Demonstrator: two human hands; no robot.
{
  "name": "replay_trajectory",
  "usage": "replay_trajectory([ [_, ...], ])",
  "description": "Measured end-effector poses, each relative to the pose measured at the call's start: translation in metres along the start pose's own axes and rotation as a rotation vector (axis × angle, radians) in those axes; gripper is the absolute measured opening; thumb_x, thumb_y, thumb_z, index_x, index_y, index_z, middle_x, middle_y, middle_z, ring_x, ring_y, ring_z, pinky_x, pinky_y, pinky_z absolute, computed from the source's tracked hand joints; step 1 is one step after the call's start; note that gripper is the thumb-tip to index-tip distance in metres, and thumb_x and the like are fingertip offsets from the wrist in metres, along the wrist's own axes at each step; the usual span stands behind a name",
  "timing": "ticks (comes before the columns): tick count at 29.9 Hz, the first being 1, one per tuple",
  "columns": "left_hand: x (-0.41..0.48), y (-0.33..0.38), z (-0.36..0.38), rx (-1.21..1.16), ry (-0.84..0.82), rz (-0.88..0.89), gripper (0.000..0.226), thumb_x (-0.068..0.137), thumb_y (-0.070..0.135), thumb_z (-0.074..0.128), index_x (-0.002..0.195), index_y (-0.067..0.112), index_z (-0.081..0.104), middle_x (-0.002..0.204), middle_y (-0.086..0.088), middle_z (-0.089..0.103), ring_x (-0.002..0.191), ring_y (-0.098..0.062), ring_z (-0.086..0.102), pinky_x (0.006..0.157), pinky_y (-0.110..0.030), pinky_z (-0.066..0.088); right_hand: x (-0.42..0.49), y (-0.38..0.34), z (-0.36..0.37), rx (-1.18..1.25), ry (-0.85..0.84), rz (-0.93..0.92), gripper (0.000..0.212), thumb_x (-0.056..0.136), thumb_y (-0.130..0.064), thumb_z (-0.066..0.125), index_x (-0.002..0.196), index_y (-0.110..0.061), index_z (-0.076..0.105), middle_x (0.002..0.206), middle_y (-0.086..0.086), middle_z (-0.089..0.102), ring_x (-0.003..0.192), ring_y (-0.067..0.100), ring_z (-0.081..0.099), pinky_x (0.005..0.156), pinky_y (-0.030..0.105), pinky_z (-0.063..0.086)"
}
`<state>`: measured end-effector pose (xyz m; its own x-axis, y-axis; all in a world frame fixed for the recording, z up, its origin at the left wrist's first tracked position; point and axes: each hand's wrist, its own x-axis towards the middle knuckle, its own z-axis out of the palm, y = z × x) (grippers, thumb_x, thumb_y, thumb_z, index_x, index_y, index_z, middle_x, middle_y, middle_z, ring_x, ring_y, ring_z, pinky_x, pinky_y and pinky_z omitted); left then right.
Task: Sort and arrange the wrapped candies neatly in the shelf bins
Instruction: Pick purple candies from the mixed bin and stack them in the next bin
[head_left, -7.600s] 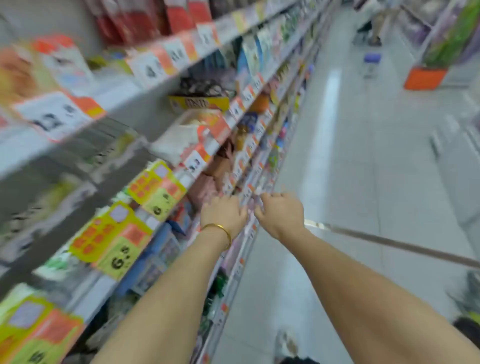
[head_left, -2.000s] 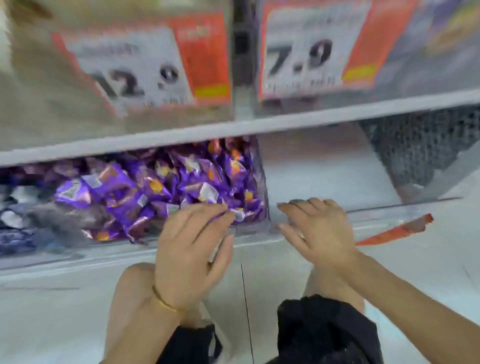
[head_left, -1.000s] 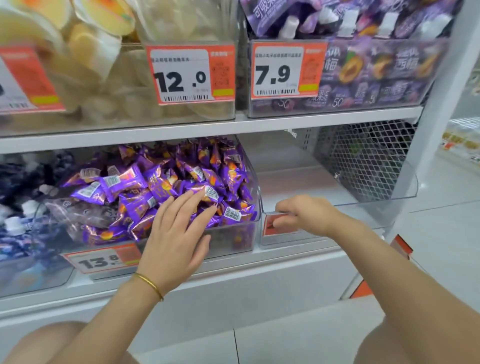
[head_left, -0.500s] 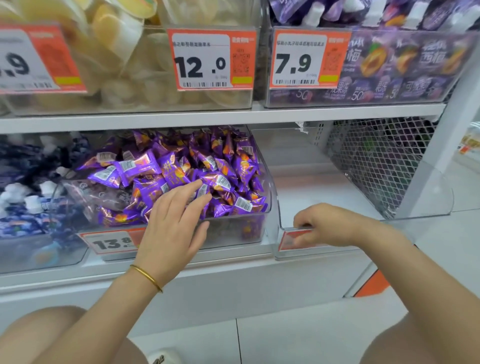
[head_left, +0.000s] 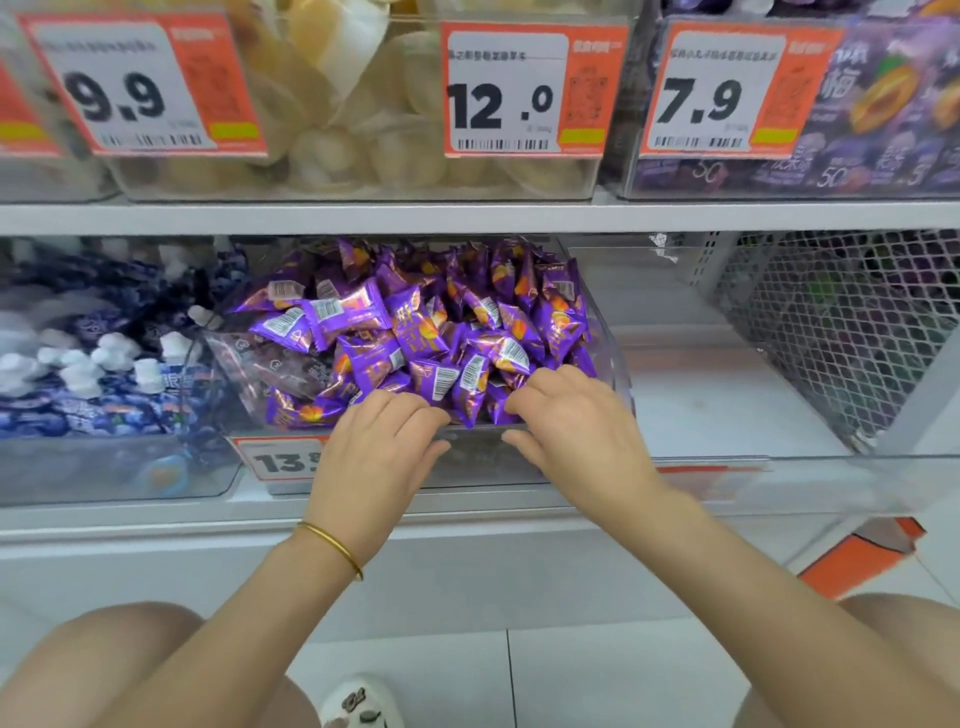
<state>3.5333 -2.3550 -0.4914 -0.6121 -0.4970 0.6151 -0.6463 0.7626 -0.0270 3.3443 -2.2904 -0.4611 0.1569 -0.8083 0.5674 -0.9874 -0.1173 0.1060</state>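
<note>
L hand + R hand gripping front lip of clear bin, fingers curling over rim, thumbs on front face. Purple candies sitting heaped, jumbled inside. Prob squaring bin; next: levelling heap w/o spilling over front.

Left hand covers last digit of price tag. Its fingertips, and those of right hand, sunk among candies; grip unclear. Upper bins cropped.
</note>
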Motion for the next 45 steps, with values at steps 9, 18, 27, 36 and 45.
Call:
replay_trajectory([
  [9,0.004,-0.001,0.007,-0.064,0.031,-0.039,0.013,0.079,0.012,0.060,0.089,0.014,0.068,0.076,-0.002,0.062,0.070,-0.026,0.055,0.065,-0.031,0.035,-0.003,-0.008,0.021,0.022,0.135,0.069,0.043,0.043,-0.026,0.093,0.064,-0.011,0.058,0.060,0.004,0.056,0.056,0.026,0.056,0.050,0.028,0.043],
  [18,0.009,0.003,0.000,-0.198,0.024,-0.139,0.020,0.085,0.020,0.048,0.083,0.014,0.068,0.073,-0.003,0.061,0.070,-0.027,0.057,0.067,-0.033,0.036,0.002,-0.004,0.021,0.205,0.138,0.088,0.037,0.054,-0.016,0.090,0.062,-0.008,0.055,0.059,0.005,0.057,0.056,0.029,0.053,0.052,0.036,0.048],
  [27,0.007,0.006,-0.013,-0.224,0.103,-0.104,0.016,0.086,0.015,0.051,0.085,0.013,0.066,0.076,-0.002,0.061,0.075,-0.019,0.047,0.068,-0.028,0.034,0.001,-0.004,0.005,0.272,0.118,0.075,0.031,0.062,-0.017,0.086,0.065,-0.010,0.056,0.060,0.002,0.056,0.058,0.028,0.051,0.055,0.036,0.048],
  [36,-0.019,0.016,-0.023,-0.198,0.086,-0.060,0.013,0.084,0.014,0.053,0.087,0.015,0.066,0.077,0.000,0.061,0.076,-0.020,0.049,0.067,-0.027,0.032,-0.022,-0.016,-0.010,0.228,0.055,0.059,0.034,0.058,-0.023,0.088,0.062,-0.013,0.055,0.059,0.001,0.056,0.059,0.027,0.054,0.051,0.031,0.048],
  [45,-0.028,0.018,-0.023,-0.076,0.076,0.039,0.018,0.085,0.017,0.051,0.088,0.013,0.069,0.078,-0.002,0.062,0.076,-0.020,0.046,0.066,-0.029,0.034,-0.033,-0.021,-0.017,0.178,-0.007,0.022,0.036,0.056,-0.024,0.089,0.063,-0.014,0.055,0.060,0.000,0.055,0.057,0.025,0.054,0.049,0.027,0.044],
])
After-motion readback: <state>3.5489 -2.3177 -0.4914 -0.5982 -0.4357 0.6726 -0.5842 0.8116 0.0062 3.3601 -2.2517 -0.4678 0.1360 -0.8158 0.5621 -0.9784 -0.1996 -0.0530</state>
